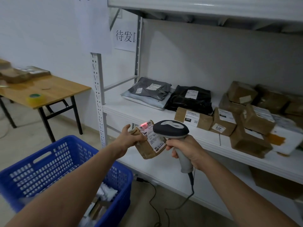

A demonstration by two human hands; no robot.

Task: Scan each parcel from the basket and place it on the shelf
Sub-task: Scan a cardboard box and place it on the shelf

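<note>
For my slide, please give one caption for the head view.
Left hand holds a parcel while the scanner in the right hand reads its barcode.

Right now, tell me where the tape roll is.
The tape roll lies at the left of the head view, on the wooden table's near edge, left of the shelf and beyond the blue basket.

Both forearms [91,163] bare (no sleeves, rings or watch visible).

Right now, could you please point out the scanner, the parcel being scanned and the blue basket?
scanner [172,128]: head view, on its dark head.
parcel [151,136]: head view, on its white label.
blue basket [49,163]: head view, on its perforated far wall.
</note>
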